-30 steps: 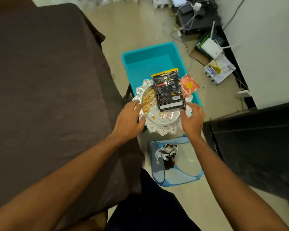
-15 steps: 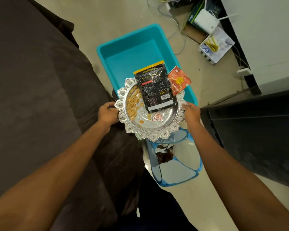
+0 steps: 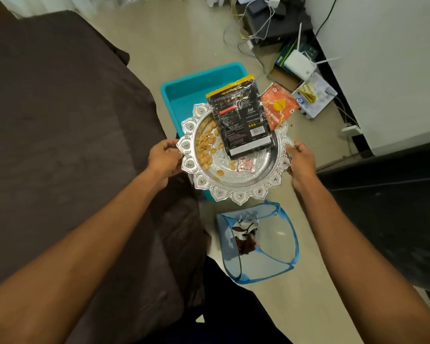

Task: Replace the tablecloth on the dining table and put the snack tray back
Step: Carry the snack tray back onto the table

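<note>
— So, where is the snack tray (image 3: 238,194) now?
— I see the left hand (image 3: 163,157) and right hand (image 3: 299,161) gripping its two sides, up over the blue tub (image 3: 184,95), just right of the brown tablecloth (image 3: 60,120).

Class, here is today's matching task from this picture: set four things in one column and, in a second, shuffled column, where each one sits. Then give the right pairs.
Things
1. black packet
2. nuts
3. orange packet
4. mesh basket

Places
A. on the floor, nearer than the tray
B. heaped on the tray's left side
C. overhanging the tray's far right rim
D. lying across the tray's middle and past its far rim

Pairs: 1-D, 2-B, 3-C, 4-A
</note>
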Demonstrator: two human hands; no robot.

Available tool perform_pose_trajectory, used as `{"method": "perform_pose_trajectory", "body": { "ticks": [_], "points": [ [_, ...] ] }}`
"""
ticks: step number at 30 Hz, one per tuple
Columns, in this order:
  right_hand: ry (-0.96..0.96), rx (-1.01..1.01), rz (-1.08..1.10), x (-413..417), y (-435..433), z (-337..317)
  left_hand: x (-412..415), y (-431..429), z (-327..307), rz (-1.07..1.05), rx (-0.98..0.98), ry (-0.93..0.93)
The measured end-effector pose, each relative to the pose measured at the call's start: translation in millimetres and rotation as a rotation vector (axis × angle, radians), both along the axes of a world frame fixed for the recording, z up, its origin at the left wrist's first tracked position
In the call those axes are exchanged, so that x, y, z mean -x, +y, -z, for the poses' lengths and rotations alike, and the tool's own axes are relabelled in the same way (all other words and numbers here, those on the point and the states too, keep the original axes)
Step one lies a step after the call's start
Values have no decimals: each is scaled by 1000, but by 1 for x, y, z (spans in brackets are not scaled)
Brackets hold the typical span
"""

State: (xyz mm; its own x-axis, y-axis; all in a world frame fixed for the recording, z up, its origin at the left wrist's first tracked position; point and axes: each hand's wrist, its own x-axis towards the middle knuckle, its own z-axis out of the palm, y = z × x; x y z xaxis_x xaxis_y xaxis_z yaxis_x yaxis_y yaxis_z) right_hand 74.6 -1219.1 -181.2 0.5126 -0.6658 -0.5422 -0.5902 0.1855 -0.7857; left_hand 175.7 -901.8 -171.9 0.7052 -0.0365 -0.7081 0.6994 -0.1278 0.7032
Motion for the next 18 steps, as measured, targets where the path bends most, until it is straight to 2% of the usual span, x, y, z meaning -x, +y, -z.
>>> {"method": "perform_pose_trajectory", "body": {
  "ticks": [9,14,18],
  "points": [
    [-232,25,-128,-46,69,-111,-10,86,-100,-73,104,-149],
    [-326,11,-244,-87,136,-180,-19,154,-165,-187,158,-283],
    [-381,8,-359,-119,193,-212,-14,218,-200,-308,167,-343]
  ]
}}
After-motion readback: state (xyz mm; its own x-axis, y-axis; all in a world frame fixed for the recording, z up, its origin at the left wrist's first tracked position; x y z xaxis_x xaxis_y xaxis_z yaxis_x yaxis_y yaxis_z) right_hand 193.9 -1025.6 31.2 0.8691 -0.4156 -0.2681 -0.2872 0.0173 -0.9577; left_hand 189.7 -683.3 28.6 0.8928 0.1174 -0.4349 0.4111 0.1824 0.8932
